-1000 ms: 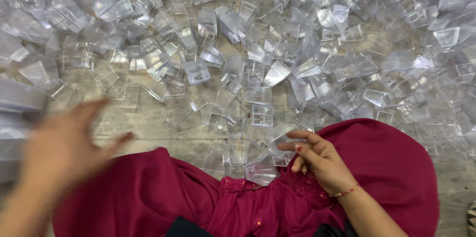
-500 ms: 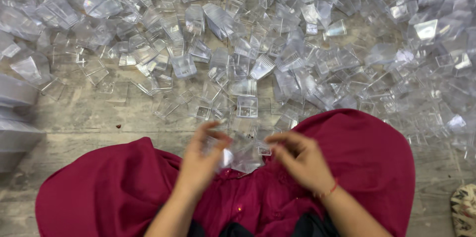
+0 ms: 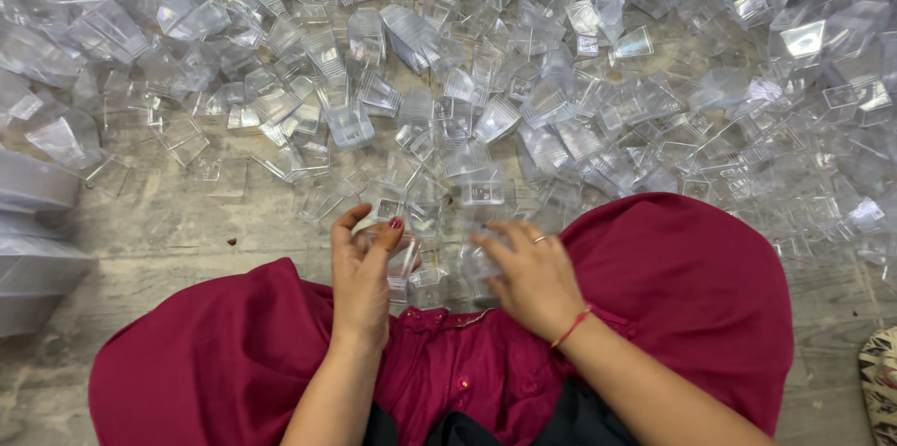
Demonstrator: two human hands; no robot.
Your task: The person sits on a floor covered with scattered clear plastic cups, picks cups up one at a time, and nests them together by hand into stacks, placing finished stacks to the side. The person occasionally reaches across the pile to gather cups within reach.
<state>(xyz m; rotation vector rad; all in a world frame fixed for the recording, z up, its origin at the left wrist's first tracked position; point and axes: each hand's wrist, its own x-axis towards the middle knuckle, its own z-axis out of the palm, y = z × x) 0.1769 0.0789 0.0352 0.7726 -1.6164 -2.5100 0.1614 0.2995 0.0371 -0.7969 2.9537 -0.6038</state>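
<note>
Cups [image 3: 404, 254] | clear, at lap edge, 6 o'clock of heap [image 3: 486, 82] | left hand [image 3: 366, 269] clamped on one cup | right hand [image 3: 528, 273] curled on another [image 3: 478, 259] | judgement: align rims squarely, nest gently.

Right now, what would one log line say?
left hand: holds clear cup | right hand: holds clear cup | floor: cup heap
</note>
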